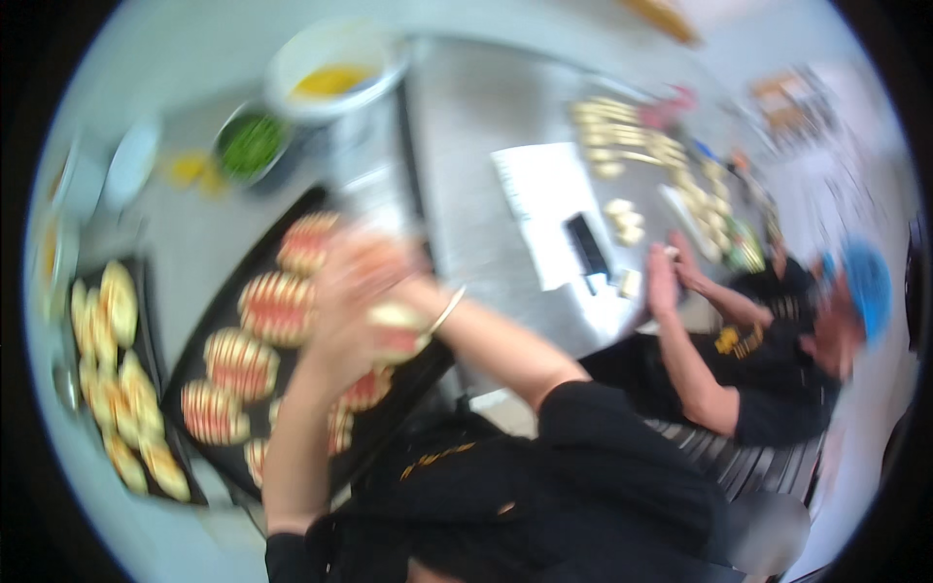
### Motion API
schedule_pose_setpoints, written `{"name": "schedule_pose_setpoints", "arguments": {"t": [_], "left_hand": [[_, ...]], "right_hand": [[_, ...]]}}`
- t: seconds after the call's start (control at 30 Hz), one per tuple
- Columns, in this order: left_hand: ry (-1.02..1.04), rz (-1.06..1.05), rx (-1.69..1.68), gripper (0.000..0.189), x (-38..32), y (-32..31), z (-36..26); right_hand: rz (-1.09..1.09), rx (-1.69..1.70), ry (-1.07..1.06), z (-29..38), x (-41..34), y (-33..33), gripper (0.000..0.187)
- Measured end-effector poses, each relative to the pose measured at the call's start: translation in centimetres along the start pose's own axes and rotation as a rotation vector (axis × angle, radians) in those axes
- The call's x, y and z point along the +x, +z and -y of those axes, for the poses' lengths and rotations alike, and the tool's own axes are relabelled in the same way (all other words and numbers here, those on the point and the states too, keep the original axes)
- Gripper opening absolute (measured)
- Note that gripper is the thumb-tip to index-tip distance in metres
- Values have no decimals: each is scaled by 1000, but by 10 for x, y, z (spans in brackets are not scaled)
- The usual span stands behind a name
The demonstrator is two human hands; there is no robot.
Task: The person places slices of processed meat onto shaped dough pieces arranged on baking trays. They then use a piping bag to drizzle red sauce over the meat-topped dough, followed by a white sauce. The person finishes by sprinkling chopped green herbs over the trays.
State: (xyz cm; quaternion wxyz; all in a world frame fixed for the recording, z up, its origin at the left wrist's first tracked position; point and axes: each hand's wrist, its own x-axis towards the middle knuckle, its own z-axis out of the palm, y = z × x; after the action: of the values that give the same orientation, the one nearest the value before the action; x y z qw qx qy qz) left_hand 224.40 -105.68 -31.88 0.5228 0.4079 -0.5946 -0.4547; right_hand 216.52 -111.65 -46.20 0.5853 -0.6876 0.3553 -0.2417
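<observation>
Both my hands are blurred and close together over a black baking tray (291, 226). My left hand (339, 321) is in front of and partly overlaps my right hand (383, 255). Whether either one holds anything is hidden by the blur. Beneath and around them, the tray bears several dough pieces with a red filling showing between pale strips, among them one beside my left hand (277, 307) and another further left (240, 363). My forearms cover part of the tray. A bracelet (446, 310) circles my right wrist.
Beyond the tray stand a metal bowl of chopped greens (251, 146) and a white bowl with yellow contents (332, 80). A second tray (149, 350) with long dough pieces lies left. Right are a white sheet (536, 197), a dark phone-like object (587, 244), dough pieces (609, 131) and a co-worker (743, 364).
</observation>
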Motion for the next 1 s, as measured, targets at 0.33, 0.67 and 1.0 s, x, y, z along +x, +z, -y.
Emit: {"name": "schedule_pose_setpoints", "arguments": {"t": [0.33, 0.67, 1.0], "left_hand": [[-64, 232, -622, 43, -103, -75, -22], [-768, -30, -1503, 38, -143, -47, 46], [-721, -177, -1383, 37, -161, -43, 3]], "right_hand": [[606, -155, 166, 158, -167, 38, 10], [386, -71, 492, 223, -242, 45, 24], [419, 238, 433, 236, -245, 48, 42]]}}
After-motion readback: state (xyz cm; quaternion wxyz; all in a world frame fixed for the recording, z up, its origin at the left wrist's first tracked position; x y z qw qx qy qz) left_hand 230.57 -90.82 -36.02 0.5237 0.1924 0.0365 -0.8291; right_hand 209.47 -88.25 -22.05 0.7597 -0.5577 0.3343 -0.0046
